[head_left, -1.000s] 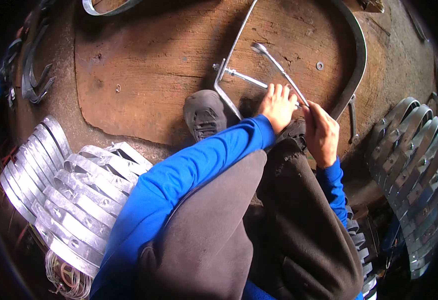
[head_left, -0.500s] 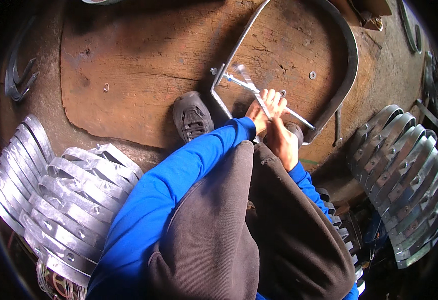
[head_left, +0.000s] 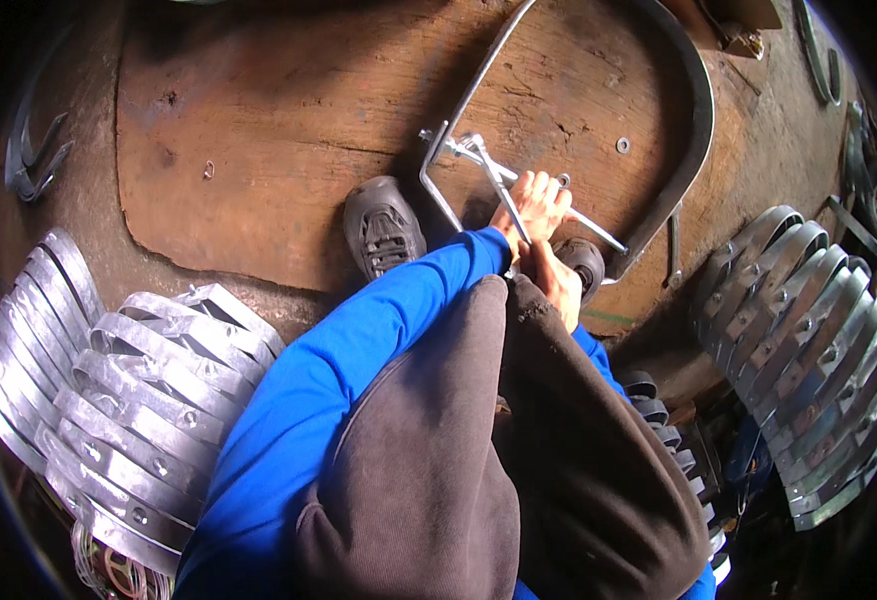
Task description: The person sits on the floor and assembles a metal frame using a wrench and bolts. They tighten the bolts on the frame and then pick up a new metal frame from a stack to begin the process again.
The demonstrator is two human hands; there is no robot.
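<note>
A large curved metal band (head_left: 703, 120) lies on the wooden board, with a straight metal rod (head_left: 594, 230) running across its near end. My left hand (head_left: 536, 208) is closed around the middle of that rod. Below it, my right hand (head_left: 558, 282) grips the lower end of a silver wrench (head_left: 495, 180). The wrench's head sits at the nut end of the rod, close to the band's bent left leg (head_left: 440, 198). My palms and fingertips are partly hidden.
Washers (head_left: 623, 145) and a small ring (head_left: 209, 170) lie on the wooden board (head_left: 258, 110). Another wrench (head_left: 675, 248) is beside the band. Stacked metal straps stand at left (head_left: 138, 420) and right (head_left: 798, 340). My shoes (head_left: 383, 225) flank the work.
The wrench, blurred before, now shows sharply, its handle swung a little to the left. My right hand has shifted slightly up and left with it; my left hand stays on the rod.
</note>
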